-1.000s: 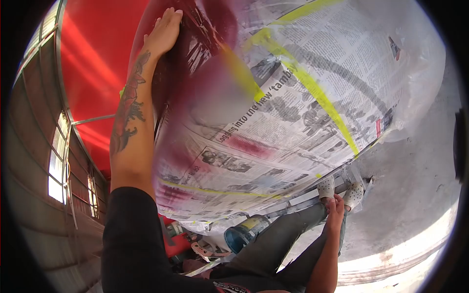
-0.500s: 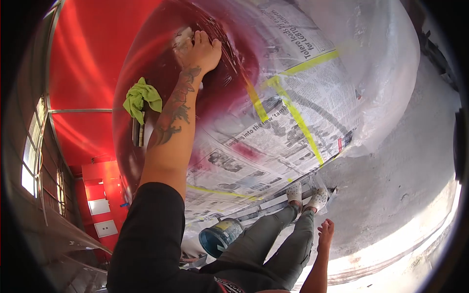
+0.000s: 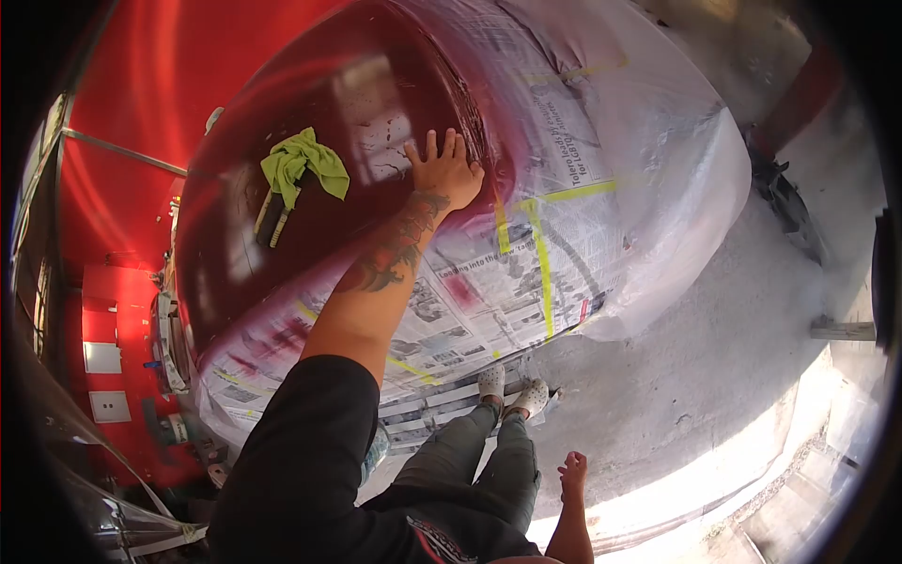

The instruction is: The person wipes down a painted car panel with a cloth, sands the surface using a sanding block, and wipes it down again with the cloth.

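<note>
My left hand (image 3: pixel 445 177) lies with its fingers spread on the dark red, glossy car panel (image 3: pixel 310 249), near the edge that meets the masking. Water drops and streaks show on the panel close to my fingertips. To the left of my forearm, a crumpled green cloth (image 3: pixel 303 165) rests on the panel, partly covering a dark, narrow tool (image 3: pixel 271 220) whose kind I cannot make out. My right hand (image 3: pixel 573 472) hangs low at my side, fingers curled in. Whatever it may hold is too small to name.
Newspaper (image 3: pixel 442 310) held by yellow tape (image 3: pixel 545 282) and plastic sheeting (image 3: pixel 676 226) covers the car beside the panel. My feet, in pale clogs (image 3: pixel 528 399), stand by a slatted platform (image 3: pixel 442 414). A bucket (image 3: pixel 376 451) is partly hidden behind my sleeve. A red wall (image 3: pixel 117 207) rises at left.
My left hand has moved across the panel toward its masked edge, and its fingers have spread. The view has shifted, showing more of the panel. My right hand stays low and curled.
</note>
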Motion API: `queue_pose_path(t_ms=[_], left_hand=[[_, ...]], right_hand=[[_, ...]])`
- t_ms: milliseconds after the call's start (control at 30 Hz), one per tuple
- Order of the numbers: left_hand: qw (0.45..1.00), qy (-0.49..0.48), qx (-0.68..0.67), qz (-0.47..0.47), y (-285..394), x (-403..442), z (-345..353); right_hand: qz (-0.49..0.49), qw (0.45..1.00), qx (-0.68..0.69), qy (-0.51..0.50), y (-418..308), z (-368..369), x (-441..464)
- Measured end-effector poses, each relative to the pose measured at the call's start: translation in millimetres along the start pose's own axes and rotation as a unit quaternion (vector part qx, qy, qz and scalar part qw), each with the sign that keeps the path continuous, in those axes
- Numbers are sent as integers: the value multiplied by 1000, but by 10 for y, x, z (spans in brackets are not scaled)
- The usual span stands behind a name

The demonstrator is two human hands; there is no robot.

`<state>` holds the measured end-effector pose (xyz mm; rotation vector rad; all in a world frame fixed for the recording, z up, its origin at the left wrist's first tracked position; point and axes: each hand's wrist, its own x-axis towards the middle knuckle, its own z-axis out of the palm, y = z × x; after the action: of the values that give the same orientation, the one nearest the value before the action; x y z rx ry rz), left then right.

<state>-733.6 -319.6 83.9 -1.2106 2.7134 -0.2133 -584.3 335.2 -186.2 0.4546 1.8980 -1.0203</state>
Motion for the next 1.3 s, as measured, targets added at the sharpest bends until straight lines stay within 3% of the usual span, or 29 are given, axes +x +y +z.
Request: queue_pose_path(t_ms=[200, 267, 467, 567, 700, 867, 1200, 1300], left_hand=[[994, 12, -80, 79, -259, -906, -27], [982, 85, -154, 71, -633, -1230, 18], [960, 227, -141, -79, -2393, -1660, 45], [960, 183, -137, -160, -3093, -1797, 30], [964, 135, -138, -185, -3613, -1838, -17], [970, 61, -169, -167, -3829, -1726, 21], [974, -4, -189, -127, -4016, -1605, 35], [977, 36, -177, -111, -3999, -1480, 157]], right_hand=[[-3, 999, -38, 35, -366, -472, -281], [-15, 998, -44, 51, -445, -627, -411], [-11, 993, -34, 110, -841, -744, -1015], [3, 990, -43, 132, -923, -570, -1310], [-26, 988, -101, 112, -745, -336, -1345], [-123, 974, -164, 96, -985, 115, -1683], [-144, 965, -168, 138, -1040, 378, -2086], [-80, 970, -173, 148, -983, 392, -2209]])
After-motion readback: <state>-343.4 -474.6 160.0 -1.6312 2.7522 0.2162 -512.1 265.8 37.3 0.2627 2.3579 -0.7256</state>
